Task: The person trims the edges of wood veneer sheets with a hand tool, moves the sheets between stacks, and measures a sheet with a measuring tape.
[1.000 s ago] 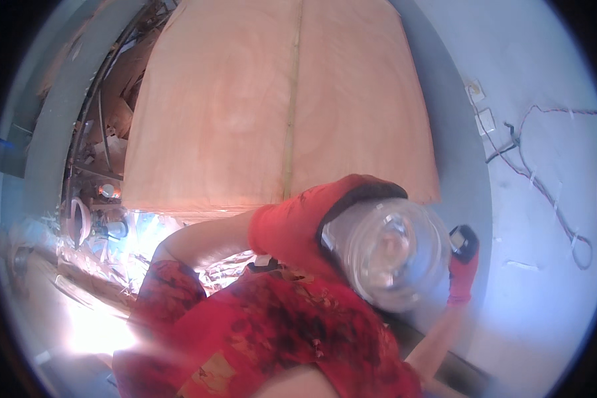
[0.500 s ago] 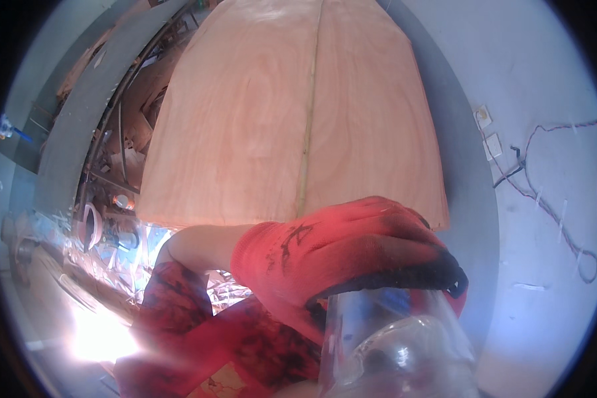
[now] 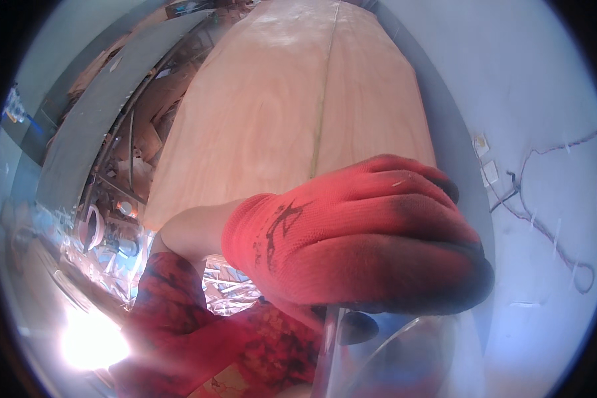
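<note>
My left hand (image 3: 358, 239), in a red glove with dark, coated fingertips, is very close to the camera, its fingers curled over the top of a clear plastic container (image 3: 404, 358). A dark glove fingertip shows through or beside the container, which runs off the lower edge. My bare left forearm and red patterned clothing (image 3: 172, 285) are at the lower left. I cannot see my right hand.
A pale plywood stack (image 3: 259, 119) with a narrow strip along it lies ahead. To the left are a grey board (image 3: 96, 113), metal bars, wood scraps and a bright glare. On the right, wires and sockets (image 3: 484, 169) are on a pale surface.
My left hand and the container have come much nearer the camera, and the container's round face has dropped low in view. My right hand, visible at the right a second ago, is out of sight.
</note>
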The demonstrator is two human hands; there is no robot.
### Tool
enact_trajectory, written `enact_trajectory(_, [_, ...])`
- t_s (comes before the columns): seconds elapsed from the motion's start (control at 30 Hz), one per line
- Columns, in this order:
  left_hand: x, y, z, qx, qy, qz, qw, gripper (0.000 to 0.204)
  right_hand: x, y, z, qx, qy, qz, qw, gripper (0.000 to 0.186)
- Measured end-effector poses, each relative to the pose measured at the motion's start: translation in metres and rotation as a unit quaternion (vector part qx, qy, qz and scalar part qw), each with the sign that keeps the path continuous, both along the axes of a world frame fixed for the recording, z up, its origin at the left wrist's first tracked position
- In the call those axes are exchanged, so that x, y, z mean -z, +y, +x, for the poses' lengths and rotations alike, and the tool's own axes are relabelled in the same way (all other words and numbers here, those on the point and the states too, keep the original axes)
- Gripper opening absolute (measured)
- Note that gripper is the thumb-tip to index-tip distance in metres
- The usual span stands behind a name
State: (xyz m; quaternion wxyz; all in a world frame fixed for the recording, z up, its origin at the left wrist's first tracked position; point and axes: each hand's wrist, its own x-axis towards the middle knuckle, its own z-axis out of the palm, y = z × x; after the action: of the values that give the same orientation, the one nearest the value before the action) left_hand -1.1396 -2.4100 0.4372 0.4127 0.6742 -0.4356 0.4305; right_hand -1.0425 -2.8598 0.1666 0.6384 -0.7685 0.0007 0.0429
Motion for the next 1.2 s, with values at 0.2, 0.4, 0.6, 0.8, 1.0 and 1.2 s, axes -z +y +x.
enact_trajectory(0.2, [-0.015, 0.004, -0.002, -0.018, -0.035, 0.013, 0.999, 0.016, 0.003, 0.007, -0.002, -0.007, -0.023, 0.001, 1.0, 0.075])
enact_trajectory(0.4, [-0.021, 0.022, -0.003, -0.01, -0.064, 0.11, 0.992, 0.053, 0.02, 0.003, 0.002, 0.0, -0.049, -0.035, 0.998, 0.074])
enact_trajectory(0.6, [-0.016, 0.025, 0.0, 0.015, -0.073, 0.097, 0.993, 0.062, 0.015, 0.008, 0.0, -0.016, -0.039, 0.035, 0.999, 0.073])
enact_trajectory(0.8, [-0.018, 0.013, -0.012, -0.037, -0.067, -0.01, 0.997, 0.027, 0.008, 0.023, 0.001, -0.025, -0.038, 0.026, 0.999, 0.072])
enact_trajectory(1.0, [-0.021, 0.017, -0.02, -0.041, -0.074, -0.02, 0.996, 0.025, 0.006, 0.025, 0.0, -0.03, -0.021, 0.039, 0.999, 0.073])
enact_trajectory(1.2, [-0.029, 0.039, -0.027, -0.022, -0.074, 0.123, 0.989, 0.059, 0.006, 0.027, -0.001, -0.033, -0.038, 0.004, 0.999, 0.072])
